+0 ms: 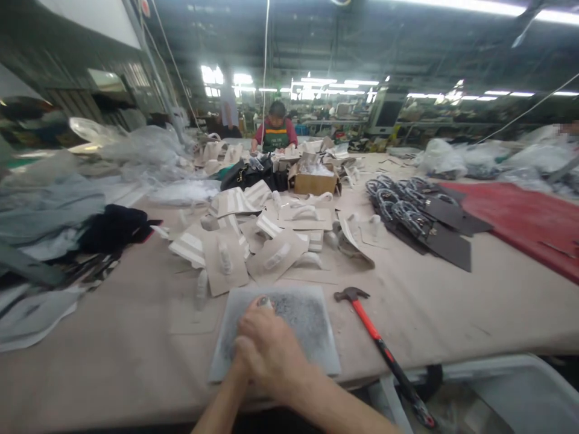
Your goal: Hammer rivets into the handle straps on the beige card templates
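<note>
My right hand point(275, 346) is closed and lies over my left hand point(244, 349), the two pressed together above a grey, speckled board point(312, 325) at the table's near edge. A small silvery piece point(265, 302) shows at the fingertips; its kind is unclear. Much of my left hand is hidden behind the right, with its fingers curled in. Right of the board lies a claw hammer point(366, 316) with a red and black handle, apart from both hands. Beyond the board is a loose heap of beige panels point(226, 265) with pale, wrapped handles.
Dark panels with wrapped handles point(420, 217) lie at the right, beside a red sheet point(520, 211). A cardboard box point(314, 181) and black bags point(253, 173) stand farther back. Plastic wrap point(136, 154) piles up at left. A grey bin point(511, 386) sits below the front edge. A person point(275, 129) sits opposite.
</note>
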Available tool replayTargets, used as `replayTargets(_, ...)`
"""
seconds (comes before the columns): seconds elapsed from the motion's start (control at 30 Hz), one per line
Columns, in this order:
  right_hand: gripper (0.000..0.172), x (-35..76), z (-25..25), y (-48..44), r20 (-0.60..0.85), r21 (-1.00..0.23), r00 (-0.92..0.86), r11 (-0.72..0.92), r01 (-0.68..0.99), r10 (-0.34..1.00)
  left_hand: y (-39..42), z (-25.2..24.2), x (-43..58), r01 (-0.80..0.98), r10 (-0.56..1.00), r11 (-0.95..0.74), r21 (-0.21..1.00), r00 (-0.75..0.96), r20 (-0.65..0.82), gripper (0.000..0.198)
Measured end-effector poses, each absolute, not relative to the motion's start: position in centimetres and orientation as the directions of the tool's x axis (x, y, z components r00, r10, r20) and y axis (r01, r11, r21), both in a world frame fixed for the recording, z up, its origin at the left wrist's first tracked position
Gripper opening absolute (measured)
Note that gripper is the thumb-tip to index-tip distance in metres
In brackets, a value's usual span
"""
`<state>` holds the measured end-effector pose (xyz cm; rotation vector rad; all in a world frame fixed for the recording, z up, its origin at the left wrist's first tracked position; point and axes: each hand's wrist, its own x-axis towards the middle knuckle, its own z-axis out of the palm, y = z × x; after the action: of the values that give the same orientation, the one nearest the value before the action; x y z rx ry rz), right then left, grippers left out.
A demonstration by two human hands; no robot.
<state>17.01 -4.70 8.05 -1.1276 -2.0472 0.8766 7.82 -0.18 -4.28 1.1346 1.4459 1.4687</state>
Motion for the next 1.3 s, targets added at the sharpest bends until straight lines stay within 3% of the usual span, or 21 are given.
replayTargets(0.07,0.022,20.9,6.7,-1.3,0.207,-0.705,-0.286,0.345,0.619,0.936,-0.1,-4.3,7.8,0.040,0.965,-0.069,0.997,-0.253,0.077,0.034)
replayTargets(0.2,0.044,28.2,3.7,5.6,0.113,-0.497,-0.022,0.075,0.864,0.993,0.0,-4.2,7.8,0.015,0.969,-0.051,0.999,-0.243,0.053,0.037)
replayTargets(0.3,0.055,31.3,2.0,9.6,0.104,-0.447,0.013,0.035,0.894,0.995,0.1,-4.3,7.9,0.023,0.968,-0.050,0.998,-0.245,0.054,0.036)
replayTargets(0.43,0.071,31.9,0.9,12.9,0.113,-0.376,-0.077,0.115,0.920,0.991,0.2,-4.3,7.9,0.056,0.970,-0.053,0.997,-0.234,0.065,0.032)
replayTargets(0.5,0.069,31.4,0.8,14.1,0.090,-0.331,-0.144,0.166,0.929,0.986,0.3,-4.2,7.9,0.067,0.969,-0.059,0.996,-0.237,0.073,0.030)
replayTargets(0.67,0.035,30.3,3.6,15.5,0.049,-0.194,-0.255,0.259,0.946,0.966,0.4,-4.3,7.9,0.070,0.965,-0.080,0.994,-0.246,0.095,0.028)
replayTargets(0.8,0.036,30.2,8.1,13.5,0.061,-0.131,-0.290,0.296,0.946,0.955,0.3,-4.4,7.8,0.071,0.961,-0.084,0.994,-0.256,0.100,0.026)
replayTargets(0.97,0.042,29.8,9.7,5.7,0.032,-0.189,-0.168,0.171,0.967,0.985,0.3,-4.2,7.7,0.025,0.964,-0.077,0.997,-0.253,0.081,0.025)
replayTargets(1.17,0.047,27.6,3.6,-4.1,-0.084,-0.396,-0.091,0.051,0.917,0.992,0.2,-4.1,8.0,-0.080,0.958,-0.046,0.996,-0.285,0.021,0.049)
replayTargets(1.3,0.046,26.0,0.9,-7.2,-0.127,-0.471,-0.046,-0.019,0.882,0.991,-0.1,-3.7,7.7,-0.081,0.967,-0.025,0.996,-0.253,0.004,0.043)
